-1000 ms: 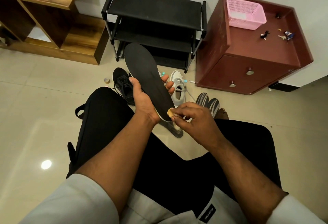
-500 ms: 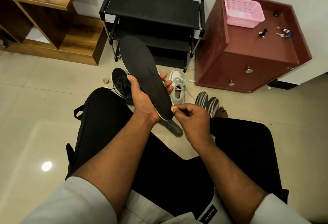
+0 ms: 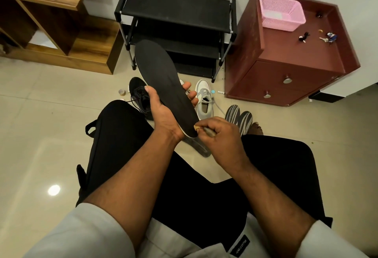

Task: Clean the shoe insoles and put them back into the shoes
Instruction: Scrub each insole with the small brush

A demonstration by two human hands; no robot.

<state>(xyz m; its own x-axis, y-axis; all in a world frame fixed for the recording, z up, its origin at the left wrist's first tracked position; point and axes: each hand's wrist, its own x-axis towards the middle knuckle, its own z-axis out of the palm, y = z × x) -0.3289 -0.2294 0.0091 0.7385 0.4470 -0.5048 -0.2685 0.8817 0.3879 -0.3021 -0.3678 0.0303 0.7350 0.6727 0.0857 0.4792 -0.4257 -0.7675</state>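
A person sits and looks down at their lap. The left hand [image 3: 163, 112] holds a long black insole [image 3: 161, 81] from below, with the thumb on its left edge and the fingers curled up over its right edge. The insole tilts up and away, and its toe end covers part of the black shoe rack [image 3: 176, 26] behind it. The right hand [image 3: 223, 137] is closed tight around a small brush [image 3: 208, 132]. The brush's pale tip touches the near heel end of the insole.

Under the hands, on the floor [image 3: 41, 135], lies a second insole [image 3: 199, 147], mostly hidden by the hands and the raised insole. A black shoe [image 3: 139, 94] sits on the floor just left of the raised insole, and the left hand blocks part of it. A white and grey shoe [image 3: 205, 98] stands just right of the fingers. Two striped slippers [image 3: 240, 117] lie side by side near the right hand.

Far left stands a wooden shelf [image 3: 61, 28]. Far right stands a dark red cabinet [image 3: 286, 69] with two round knobs. A pink basket [image 3: 282, 12] sits on top of it, and some keys [image 3: 328, 37] and small bits lie near the basket. A little roll of tape [image 3: 122, 92] rests on the floor left of the black shoe.

A black tag [image 3: 239, 246] on the person's clothes near the bottom has white letters, but they are too small to read.
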